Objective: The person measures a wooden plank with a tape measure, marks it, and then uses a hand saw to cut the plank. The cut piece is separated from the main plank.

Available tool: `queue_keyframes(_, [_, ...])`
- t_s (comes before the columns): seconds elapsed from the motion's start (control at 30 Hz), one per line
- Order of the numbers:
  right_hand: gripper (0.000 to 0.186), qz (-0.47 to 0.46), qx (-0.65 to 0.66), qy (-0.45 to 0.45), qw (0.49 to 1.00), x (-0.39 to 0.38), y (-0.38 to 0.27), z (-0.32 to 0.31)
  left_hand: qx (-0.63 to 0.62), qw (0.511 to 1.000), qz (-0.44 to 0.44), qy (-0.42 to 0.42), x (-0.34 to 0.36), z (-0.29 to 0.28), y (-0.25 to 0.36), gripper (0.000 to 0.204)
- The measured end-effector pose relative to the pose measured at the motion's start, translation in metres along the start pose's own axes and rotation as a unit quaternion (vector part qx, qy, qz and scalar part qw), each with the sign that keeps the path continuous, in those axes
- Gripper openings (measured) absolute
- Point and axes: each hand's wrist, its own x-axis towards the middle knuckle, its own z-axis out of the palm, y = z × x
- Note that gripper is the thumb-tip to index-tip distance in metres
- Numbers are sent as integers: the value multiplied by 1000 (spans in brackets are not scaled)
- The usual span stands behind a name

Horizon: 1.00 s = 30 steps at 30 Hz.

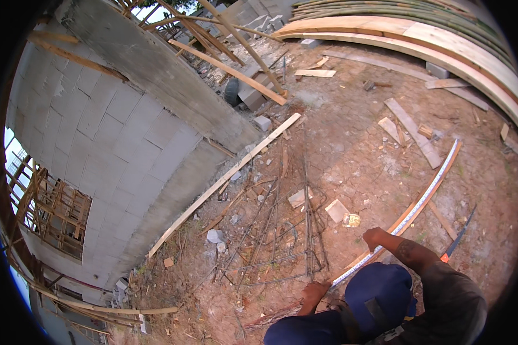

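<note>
A white measuring tape (426,195) runs along a narrow brown board (448,172) that lies diagonally over the dirt. My right hand (377,238) is closed around the tape partway along it. My left hand (315,294) grips the tape's lower end, its fingertips partly hidden. My knees in dark blue trousers (374,293) are just below the tape. A handsaw with an orange handle (448,253) lies to the right of the board, and a small yellowish object (351,220) sits to its left.
A block wall (98,149) with timber props stands at the left, a long pale board (224,181) along its base. Bent rebar (276,259) and rubble lie before me. Stacked planks (385,40) and bamboo poles fill the upper right, near scattered offcuts (408,126).
</note>
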Motion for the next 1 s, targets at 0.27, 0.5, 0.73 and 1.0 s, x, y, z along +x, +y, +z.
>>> queue_keyframes(0.27, [56,-3,-2,7,1000,2,-1,1,-6,1000,5,6,-4,0,-2,94])
queue_keyframes(0.5, [50,10,12,19,1000,-8,7,7,-25,999,31,-1,-26,-20,17,93])
queue_keyframes(0.73, [47,20,54,50,997,-8,4,3,4,999,0,41,-4,5,6,93])
queue_keyframes(1.0, [46,93,199,117,968,-30,10,30,-8,1000,-10,-18,-7,-14,-1,85])
